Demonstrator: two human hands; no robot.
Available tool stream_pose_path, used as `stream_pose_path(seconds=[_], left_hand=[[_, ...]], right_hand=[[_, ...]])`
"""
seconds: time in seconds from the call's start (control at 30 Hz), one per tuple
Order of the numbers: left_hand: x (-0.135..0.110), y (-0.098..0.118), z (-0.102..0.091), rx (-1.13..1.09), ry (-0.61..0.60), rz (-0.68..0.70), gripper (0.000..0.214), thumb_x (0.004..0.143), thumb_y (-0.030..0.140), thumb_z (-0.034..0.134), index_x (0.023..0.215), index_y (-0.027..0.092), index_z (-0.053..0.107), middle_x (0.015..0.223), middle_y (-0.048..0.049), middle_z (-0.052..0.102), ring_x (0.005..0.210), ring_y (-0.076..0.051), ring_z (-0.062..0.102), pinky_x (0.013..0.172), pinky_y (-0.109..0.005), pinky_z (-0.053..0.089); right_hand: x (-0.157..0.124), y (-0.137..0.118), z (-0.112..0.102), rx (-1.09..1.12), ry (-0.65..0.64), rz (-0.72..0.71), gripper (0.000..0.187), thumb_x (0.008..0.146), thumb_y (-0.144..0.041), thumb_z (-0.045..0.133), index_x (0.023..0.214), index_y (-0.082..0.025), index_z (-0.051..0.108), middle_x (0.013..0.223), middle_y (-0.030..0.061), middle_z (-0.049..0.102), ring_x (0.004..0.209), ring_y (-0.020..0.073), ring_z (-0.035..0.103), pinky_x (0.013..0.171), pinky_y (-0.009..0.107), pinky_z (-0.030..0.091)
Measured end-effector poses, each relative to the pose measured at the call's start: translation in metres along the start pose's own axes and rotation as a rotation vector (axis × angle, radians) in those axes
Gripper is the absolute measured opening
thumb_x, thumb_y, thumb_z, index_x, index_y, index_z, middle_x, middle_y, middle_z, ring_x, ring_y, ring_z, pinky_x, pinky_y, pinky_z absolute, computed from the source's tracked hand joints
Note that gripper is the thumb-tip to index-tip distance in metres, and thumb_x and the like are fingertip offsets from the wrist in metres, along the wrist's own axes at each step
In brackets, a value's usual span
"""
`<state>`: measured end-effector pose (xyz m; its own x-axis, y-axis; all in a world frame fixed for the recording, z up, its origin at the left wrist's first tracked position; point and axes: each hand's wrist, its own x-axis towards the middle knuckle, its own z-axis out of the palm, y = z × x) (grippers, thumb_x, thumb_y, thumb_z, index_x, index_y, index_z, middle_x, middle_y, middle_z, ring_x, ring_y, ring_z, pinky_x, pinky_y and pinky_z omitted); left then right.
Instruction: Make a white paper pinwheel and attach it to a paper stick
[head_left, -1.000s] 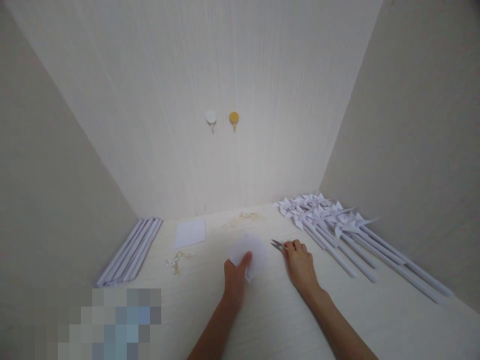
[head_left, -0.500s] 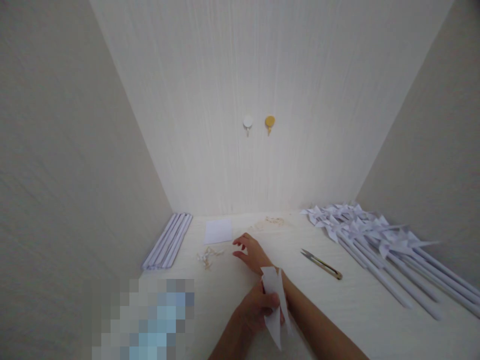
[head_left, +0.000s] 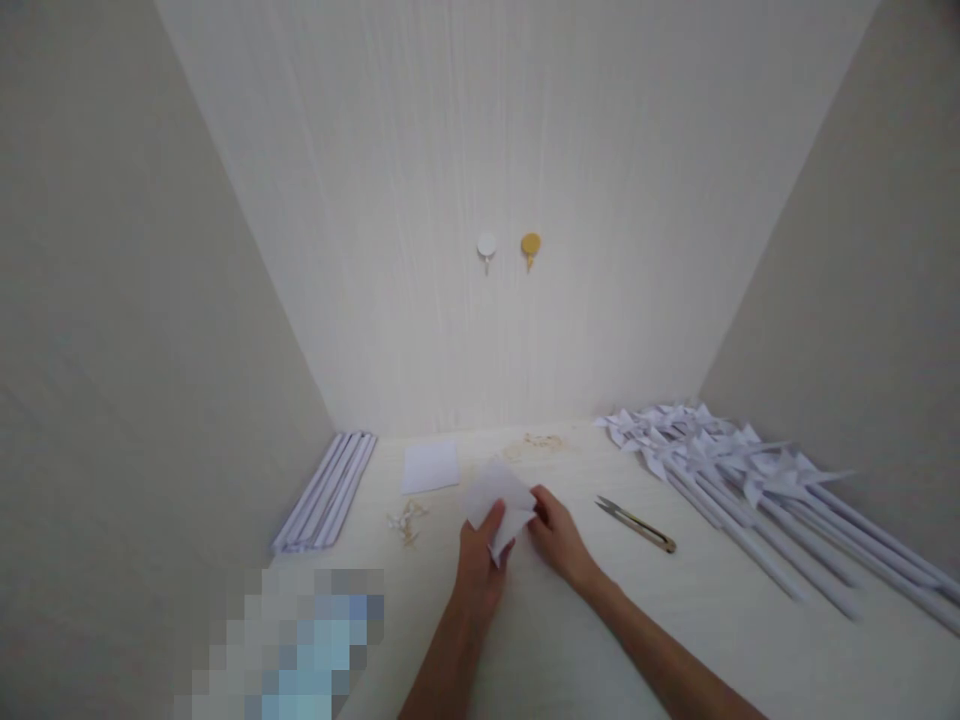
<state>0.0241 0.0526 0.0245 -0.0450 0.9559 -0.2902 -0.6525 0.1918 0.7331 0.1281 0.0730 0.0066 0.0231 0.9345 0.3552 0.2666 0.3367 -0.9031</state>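
My left hand [head_left: 480, 555] grips a partly cut white paper [head_left: 499, 495], its thumb pressed on the front and the corners bent toward the middle. At the paper's right edge, my right hand [head_left: 556, 530] has its fingers closed, the tips partly behind the paper. Whether they pinch the paper or a small piece is hidden. To the left lies a small pile of short pale sticks with white ends [head_left: 407, 522]. A pair of thread snips [head_left: 636, 523] rests on the table right of my right hand.
White paper squares [head_left: 430, 467] lie toward the back. Rolled paper sticks [head_left: 326, 492] line the left side. Several paper pinwheels on sticks [head_left: 720, 460] are heaped at right. Thin pale pieces [head_left: 541, 441] lie near the back wall, which carries a white hook [head_left: 487, 245] and a yellow hook [head_left: 531, 244].
My right hand has come back from near the small pile to the paper's right edge, its fingers now closed. My left hand has moved forward, turning the paper to show its face.
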Motion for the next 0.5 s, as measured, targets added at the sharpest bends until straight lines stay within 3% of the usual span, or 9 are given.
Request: stream_pose_path(seconds=[0.07, 0.17, 0.27, 0.4, 0.5], left_hand=[[0.006, -0.007, 0.007, 0.152, 0.112, 0.132, 0.024, 0.054, 0.026, 0.066, 0.072, 0.015, 0.055, 0.067, -0.0021, 0.060, 0.058, -0.012, 0.055, 0.050, -0.021, 0.043], [0.014, -0.020, 0.016, 0.414, 0.135, 0.268, 0.023, 0.056, 0.029, 0.065, 0.070, 0.012, 0.058, 0.067, -0.0073, 0.061, 0.061, -0.017, 0.056, 0.054, -0.027, 0.043], [0.016, -0.030, 0.025, 0.498, 0.118, 0.346, 0.020, 0.056, 0.029, 0.064, 0.066, 0.012, 0.059, 0.067, -0.0092, 0.062, 0.063, -0.019, 0.057, 0.057, -0.029, 0.042], [0.016, -0.036, 0.034, 0.491, 0.088, 0.360, 0.018, 0.057, 0.028, 0.063, 0.065, 0.012, 0.059, 0.065, -0.0091, 0.062, 0.061, -0.020, 0.056, 0.055, -0.028, 0.042], [0.014, -0.039, 0.037, 0.539, 0.050, 0.327, 0.019, 0.059, 0.029, 0.061, 0.065, 0.012, 0.059, 0.065, -0.0092, 0.062, 0.060, -0.020, 0.056, 0.055, -0.028, 0.042]], right_hand=[[-0.014, 0.005, -0.031, 0.160, 0.126, 0.092, 0.011, 0.066, -0.029, 0.053, 0.065, -0.019, 0.048, 0.049, -0.0043, 0.049, 0.044, 0.0105, 0.045, 0.043, 0.023, 0.038], [-0.030, 0.007, -0.058, 0.305, 0.214, 0.168, 0.022, 0.059, -0.032, 0.061, 0.072, -0.017, 0.051, 0.054, -0.0024, 0.053, 0.048, 0.0111, 0.050, 0.047, 0.024, 0.042], [-0.039, 0.003, -0.059, 0.320, 0.196, 0.189, 0.018, 0.061, -0.032, 0.060, 0.066, -0.017, 0.053, 0.056, -0.0006, 0.054, 0.049, 0.0111, 0.051, 0.047, 0.023, 0.043], [-0.041, -0.003, -0.050, 0.247, 0.071, 0.111, 0.014, 0.065, -0.030, 0.057, 0.061, -0.017, 0.054, 0.094, 0.0057, 0.052, 0.065, 0.0117, 0.053, 0.051, 0.023, 0.047], [-0.041, -0.004, -0.049, 0.186, 0.029, 0.057, 0.010, 0.070, -0.027, 0.053, 0.065, -0.018, 0.054, 0.087, 0.0052, 0.056, 0.074, 0.0143, 0.054, 0.060, 0.025, 0.047]])
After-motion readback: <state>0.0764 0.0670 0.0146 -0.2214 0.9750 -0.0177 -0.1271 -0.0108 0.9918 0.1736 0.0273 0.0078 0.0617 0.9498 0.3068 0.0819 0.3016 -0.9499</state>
